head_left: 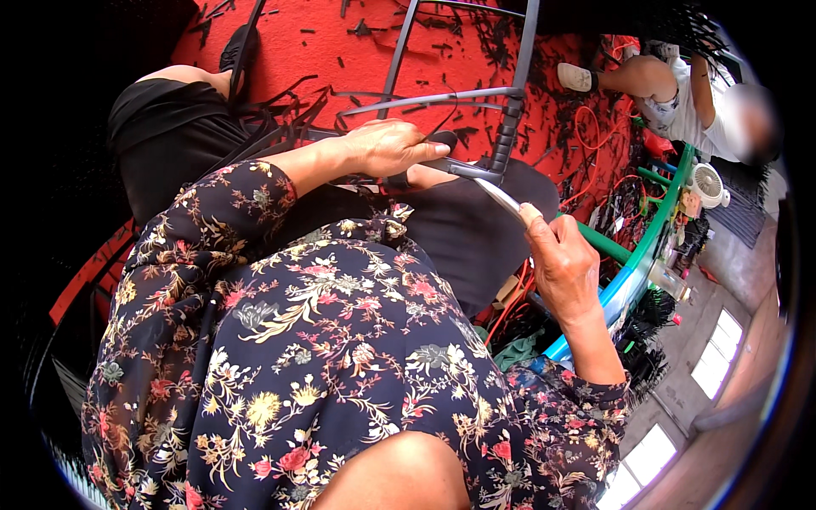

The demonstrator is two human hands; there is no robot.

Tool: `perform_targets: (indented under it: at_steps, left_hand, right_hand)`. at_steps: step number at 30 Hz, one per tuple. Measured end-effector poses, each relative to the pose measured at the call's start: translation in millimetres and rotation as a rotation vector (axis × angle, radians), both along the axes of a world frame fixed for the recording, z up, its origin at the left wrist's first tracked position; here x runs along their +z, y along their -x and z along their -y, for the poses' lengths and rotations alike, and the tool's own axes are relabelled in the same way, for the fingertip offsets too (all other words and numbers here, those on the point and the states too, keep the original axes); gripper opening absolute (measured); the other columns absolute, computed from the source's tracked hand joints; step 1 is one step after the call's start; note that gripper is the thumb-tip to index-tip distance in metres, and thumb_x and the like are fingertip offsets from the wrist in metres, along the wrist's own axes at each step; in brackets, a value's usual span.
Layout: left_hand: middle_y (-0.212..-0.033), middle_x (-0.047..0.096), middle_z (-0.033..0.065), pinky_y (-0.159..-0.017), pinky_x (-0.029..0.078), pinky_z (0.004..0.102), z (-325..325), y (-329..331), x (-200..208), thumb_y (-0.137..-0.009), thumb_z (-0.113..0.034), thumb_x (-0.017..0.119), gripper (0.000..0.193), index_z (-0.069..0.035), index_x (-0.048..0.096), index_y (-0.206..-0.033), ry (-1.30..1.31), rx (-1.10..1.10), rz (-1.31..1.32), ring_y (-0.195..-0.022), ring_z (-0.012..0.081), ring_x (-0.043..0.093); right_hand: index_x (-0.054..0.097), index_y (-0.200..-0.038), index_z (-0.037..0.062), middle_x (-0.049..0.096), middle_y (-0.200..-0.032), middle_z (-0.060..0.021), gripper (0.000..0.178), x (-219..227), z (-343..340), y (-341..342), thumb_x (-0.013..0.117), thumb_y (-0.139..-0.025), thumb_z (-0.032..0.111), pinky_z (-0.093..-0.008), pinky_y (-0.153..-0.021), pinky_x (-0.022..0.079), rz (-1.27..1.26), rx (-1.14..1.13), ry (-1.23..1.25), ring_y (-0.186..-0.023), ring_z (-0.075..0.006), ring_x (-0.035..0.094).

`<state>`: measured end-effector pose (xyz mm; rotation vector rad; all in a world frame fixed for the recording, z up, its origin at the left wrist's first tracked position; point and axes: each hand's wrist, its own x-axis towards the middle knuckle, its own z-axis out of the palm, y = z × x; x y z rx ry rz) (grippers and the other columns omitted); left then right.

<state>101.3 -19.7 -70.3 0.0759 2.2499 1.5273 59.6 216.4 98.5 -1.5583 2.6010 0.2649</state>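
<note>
The right hand (565,268) is closing its grip around a slim pale blade (503,201), which is projecting from the fist's top, its long axis running up and leftward toward the grey frame (508,127). The blade's tip is meeting a frame bar beside the left hand (393,146), whose grip is clasping that bar over the lap. Beyond, black strips (476,38) are littering the red floor (297,51); another person (680,93) is sitting farther right.
</note>
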Motion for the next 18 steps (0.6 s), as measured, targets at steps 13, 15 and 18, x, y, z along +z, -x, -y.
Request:
perform_targets:
  at_steps: [13, 15, 18]
  left_hand:
    - [-0.078, 0.061, 0.0206, -0.073, 0.043, 0.0445, 0, -7, 0, -0.089, -0.059, 0.031, 0.066, 0.000, 0.062, -0.080, 0.046, -0.045, 0.000, -0.085, 0.0372, 0.058]
    - [-0.077, 0.061, 0.0207, -0.073, 0.042, 0.0449, 2, -8, 1, -0.089, -0.059, 0.031, 0.067, 0.000, 0.061, -0.079, 0.050, -0.045, -0.001, -0.084, 0.0374, 0.057]
    - [-0.078, 0.060, 0.0206, -0.073, 0.042, 0.0454, 6, -7, 3, -0.089, -0.057, 0.032, 0.064, 0.000, 0.062, -0.081, 0.081, -0.052, 0.024, -0.085, 0.0375, 0.057]
  right_hand:
    - [0.060, -0.109, 0.0146, 0.041, -0.065, -0.0048, 0.039, -25, 0, -1, 0.061, -0.072, 0.003, -0.0302, -0.044, 0.042, -0.008, 0.088, 0.067, -0.051, -0.0188, 0.049]
    - [0.061, -0.108, 0.0146, 0.041, -0.065, -0.0044, 0.038, -46, -8, -13, 0.063, -0.071, 0.004, -0.0303, -0.044, 0.042, 0.029, -0.007, 0.171, -0.051, -0.0187, 0.049]
    - [0.062, -0.107, 0.0144, 0.041, -0.063, -0.0035, 0.035, -64, -14, -27, 0.065, -0.073, 0.007, -0.0309, -0.044, 0.040, 0.009, -0.071, 0.282, -0.051, -0.0190, 0.049]
